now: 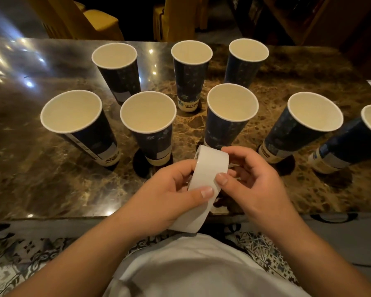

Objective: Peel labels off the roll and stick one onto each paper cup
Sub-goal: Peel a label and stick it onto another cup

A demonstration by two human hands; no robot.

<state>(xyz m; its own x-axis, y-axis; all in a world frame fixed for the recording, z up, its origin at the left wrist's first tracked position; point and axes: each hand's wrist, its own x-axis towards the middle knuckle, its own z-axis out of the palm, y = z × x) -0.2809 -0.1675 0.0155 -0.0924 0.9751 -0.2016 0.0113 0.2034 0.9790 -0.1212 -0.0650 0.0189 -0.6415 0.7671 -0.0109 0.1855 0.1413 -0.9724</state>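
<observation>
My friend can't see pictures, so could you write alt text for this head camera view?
Two hands hold a white label roll above a marble table: the left hand grips it and the right hand picks at its edge. Eight empty dark blue paper cups stand upright beyond in two rows.

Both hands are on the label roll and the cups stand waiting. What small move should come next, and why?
Probably lift a label's edge with the right hand while the left hand grips the label roll: no peeled label shows yet.
</observation>
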